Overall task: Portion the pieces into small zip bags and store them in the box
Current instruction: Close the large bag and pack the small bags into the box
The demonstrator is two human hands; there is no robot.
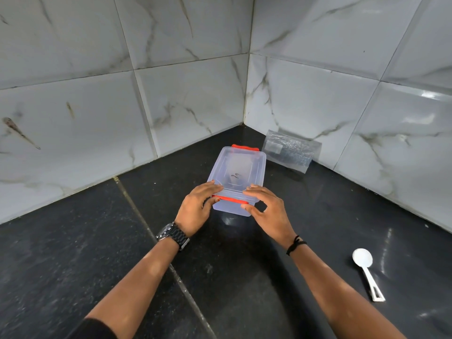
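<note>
A clear plastic box with its lid on and red clips at both short ends stands on the black counter near the wall corner. My left hand lies on the box's near left corner, fingers straight across the lid edge and thumb by the near red clip. My right hand touches the near right corner, fingers extended over the lid and thumb under the clip end. A stack of clear zip bags leans against the right wall behind the box.
A white plastic spoon lies on the counter at the right. Marble-look tiled walls meet in a corner just behind the box. A grout seam runs diagonally across the black counter.
</note>
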